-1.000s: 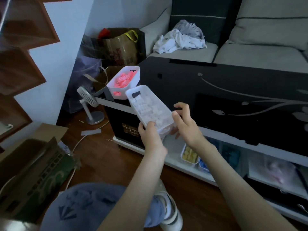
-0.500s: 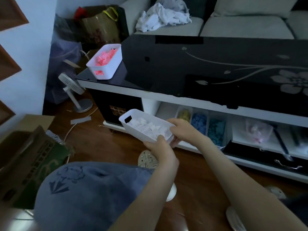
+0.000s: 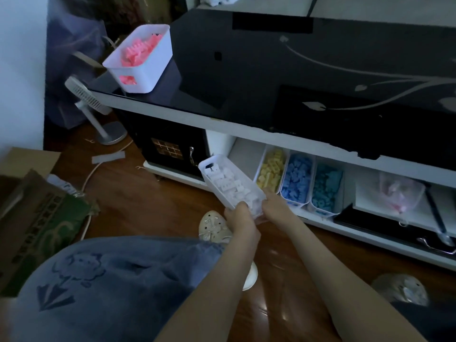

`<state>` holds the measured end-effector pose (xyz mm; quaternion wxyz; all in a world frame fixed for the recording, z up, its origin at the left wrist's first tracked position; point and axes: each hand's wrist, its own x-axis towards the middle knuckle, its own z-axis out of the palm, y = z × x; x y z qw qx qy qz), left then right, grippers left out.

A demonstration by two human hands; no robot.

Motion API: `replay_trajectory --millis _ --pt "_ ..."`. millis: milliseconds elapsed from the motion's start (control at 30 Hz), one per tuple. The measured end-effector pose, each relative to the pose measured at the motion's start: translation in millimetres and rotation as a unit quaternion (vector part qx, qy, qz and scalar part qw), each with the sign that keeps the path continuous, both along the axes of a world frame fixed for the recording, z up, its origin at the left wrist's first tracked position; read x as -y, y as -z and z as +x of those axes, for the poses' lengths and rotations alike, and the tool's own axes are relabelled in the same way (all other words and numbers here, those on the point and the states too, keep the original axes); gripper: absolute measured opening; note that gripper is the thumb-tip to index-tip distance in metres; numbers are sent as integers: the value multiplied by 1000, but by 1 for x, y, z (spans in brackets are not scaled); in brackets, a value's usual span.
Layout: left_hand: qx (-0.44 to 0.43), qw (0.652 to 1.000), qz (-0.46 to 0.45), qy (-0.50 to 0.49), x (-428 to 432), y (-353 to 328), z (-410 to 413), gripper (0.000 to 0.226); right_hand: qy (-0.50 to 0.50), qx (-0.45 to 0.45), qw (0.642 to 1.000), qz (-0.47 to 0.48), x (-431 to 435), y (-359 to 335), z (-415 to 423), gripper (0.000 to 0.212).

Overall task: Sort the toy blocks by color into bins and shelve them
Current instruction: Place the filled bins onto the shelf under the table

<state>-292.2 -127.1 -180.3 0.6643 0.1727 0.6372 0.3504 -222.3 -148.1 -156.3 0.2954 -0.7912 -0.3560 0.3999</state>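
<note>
A long white bin of white blocks (image 3: 228, 182) hangs tilted just in front of the table's lower shelf (image 3: 243, 150), left of the shelved bins. My left hand (image 3: 243, 220) grips its near end from the left, and my right hand (image 3: 277, 206) grips the same end from the right. On the shelf stand a bin of yellow blocks (image 3: 270, 170), a bin of blue blocks (image 3: 297, 178) and a bin of teal blocks (image 3: 325, 187), side by side. A white bin of pink blocks (image 3: 140, 58) sits on the black tabletop's left corner.
The black glass tabletop (image 3: 296, 77) overhangs the shelf. A plastic bag (image 3: 398, 193) lies further right on the shelf. A small fan (image 3: 96, 109) and a cable stand on the wooden floor at left, near a cardboard box (image 3: 32, 218). My knee and shoe are below the bin.
Both hands have carried the white-block bin down from tabletop height to the lower shelf's opening. The view has tipped downward, and the shelved yellow, blue and teal bins now show fully.
</note>
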Motion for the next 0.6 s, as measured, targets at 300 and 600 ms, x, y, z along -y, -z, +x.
replay_trajectory --millis 300,600 --pt "-33 998 -46 42 -23 38 20 47 16 -3 999 -36 -13 37 16 35" --pt "-60 995 3 77 -82 59 16 44 92 -87 992 -3 -42 69 13 42"
